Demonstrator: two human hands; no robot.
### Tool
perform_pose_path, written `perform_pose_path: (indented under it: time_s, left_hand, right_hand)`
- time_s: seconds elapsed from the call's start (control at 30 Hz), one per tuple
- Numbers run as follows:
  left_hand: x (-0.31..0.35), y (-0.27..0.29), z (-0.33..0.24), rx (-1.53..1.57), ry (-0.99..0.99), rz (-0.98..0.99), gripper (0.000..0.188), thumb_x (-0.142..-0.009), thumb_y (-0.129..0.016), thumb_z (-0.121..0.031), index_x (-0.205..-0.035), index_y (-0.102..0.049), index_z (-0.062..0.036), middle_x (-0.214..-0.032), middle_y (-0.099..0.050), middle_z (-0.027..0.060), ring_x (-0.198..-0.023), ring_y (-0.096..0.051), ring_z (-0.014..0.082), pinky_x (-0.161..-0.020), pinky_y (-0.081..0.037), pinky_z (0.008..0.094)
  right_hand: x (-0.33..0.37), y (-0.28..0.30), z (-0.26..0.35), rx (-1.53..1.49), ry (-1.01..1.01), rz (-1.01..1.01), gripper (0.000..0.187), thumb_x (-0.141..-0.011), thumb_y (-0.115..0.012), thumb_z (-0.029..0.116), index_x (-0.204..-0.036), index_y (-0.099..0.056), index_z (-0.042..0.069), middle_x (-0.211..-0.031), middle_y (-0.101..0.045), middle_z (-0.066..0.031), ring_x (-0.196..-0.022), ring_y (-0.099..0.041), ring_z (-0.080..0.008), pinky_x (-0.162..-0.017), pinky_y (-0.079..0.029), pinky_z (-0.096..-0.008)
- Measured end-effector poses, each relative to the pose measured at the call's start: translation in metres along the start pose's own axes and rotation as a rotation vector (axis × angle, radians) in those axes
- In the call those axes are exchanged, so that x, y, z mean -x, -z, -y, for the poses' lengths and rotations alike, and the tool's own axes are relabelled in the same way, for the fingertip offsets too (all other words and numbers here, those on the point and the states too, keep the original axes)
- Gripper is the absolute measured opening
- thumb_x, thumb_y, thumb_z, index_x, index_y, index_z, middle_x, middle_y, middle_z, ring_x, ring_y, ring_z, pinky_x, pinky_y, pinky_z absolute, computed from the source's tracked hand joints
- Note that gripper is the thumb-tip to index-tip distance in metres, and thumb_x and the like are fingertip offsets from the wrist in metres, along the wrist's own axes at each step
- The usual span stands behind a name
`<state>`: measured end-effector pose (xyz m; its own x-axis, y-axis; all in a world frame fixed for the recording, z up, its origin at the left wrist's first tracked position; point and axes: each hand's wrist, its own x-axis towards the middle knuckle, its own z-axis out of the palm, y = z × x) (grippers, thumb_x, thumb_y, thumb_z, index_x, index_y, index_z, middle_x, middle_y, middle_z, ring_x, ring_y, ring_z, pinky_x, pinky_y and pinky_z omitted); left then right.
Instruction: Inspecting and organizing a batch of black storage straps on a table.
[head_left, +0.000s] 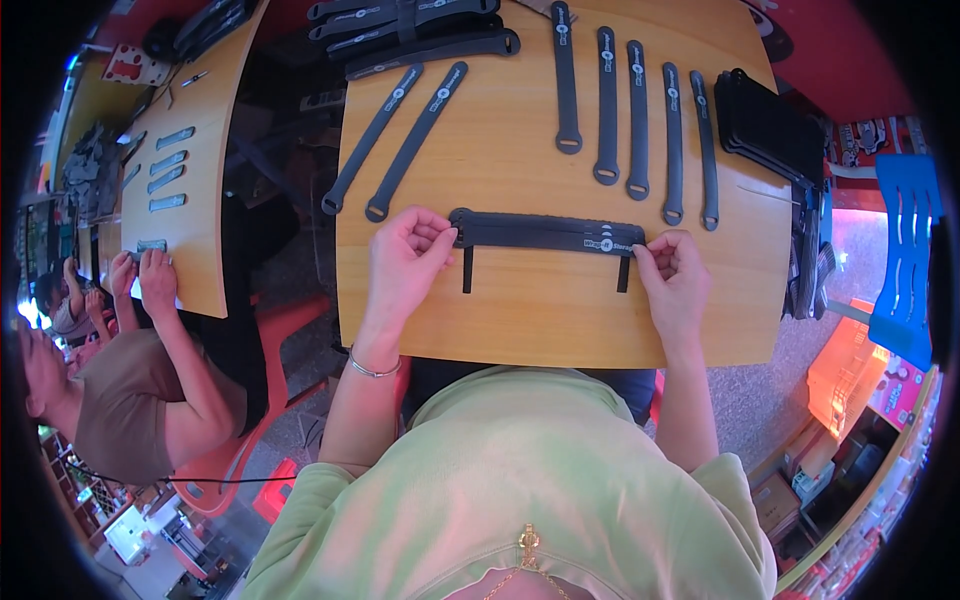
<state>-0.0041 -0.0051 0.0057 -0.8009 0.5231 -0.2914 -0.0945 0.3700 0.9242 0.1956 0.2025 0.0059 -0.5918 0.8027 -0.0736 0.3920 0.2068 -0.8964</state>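
Observation:
A dark grey strap bundle (540, 232) lies crosswise on the table in front of me, its straps laid over one another with pale printing near the right end. My left hand (408, 258) pinches its left end between thumb and fingers. At the right end, my right hand (677, 277) pinches the corner in the same way. Two narrow black strips, a left strip (467, 275) and a right strip (623, 275), stick out from under the bundle toward me. Their far parts are hidden beneath it.
Loose slotted straps lie beyond my hands: a left pair (418, 140) and several at the right (637, 120). A strap pile (410, 35) sits at the far left, a black stack (770, 125) at the right edge. A co-worker (150, 400) handles straps at another table (205, 240).

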Motion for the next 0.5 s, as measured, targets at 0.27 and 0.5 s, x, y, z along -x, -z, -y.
perform_pose_path:
  time_s: [0.27, 0.5]
  left_hand:
    - [-0.0001, 0.0003, 0.0015, -0.012, -0.004, 0.003, 0.008, -0.08, -0.064, -0.002, -0.082, -0.058, 0.0022, -0.066, -0.059, 0.0031, -0.055, -0.058, 0.0077, -0.05, -0.045, 0.0193]
    - [0.0001, -0.0006, 0.0001, -0.019, -0.008, -0.003, 0.008, -0.08, -0.064, -0.001, -0.082, -0.058, 0.0025, -0.067, -0.06, 0.0039, -0.055, -0.058, 0.0082, -0.05, -0.046, 0.0195]
  right_hand:
    - [-0.0002, -0.0004, -0.0004, 0.005, 0.003, 0.002, 0.015, -0.079, -0.067, 0.0, -0.083, -0.052, 0.002, -0.068, -0.055, 0.0011, -0.059, -0.052, -0.004, -0.053, -0.043, -0.018]
    - [0.0003, -0.0004, -0.0001, 0.007, 0.022, -0.006, 0.015, -0.079, -0.067, 0.0, -0.082, -0.052, 0.002, -0.068, -0.055, 0.001, -0.059, -0.052, -0.0038, -0.052, -0.043, -0.0178]
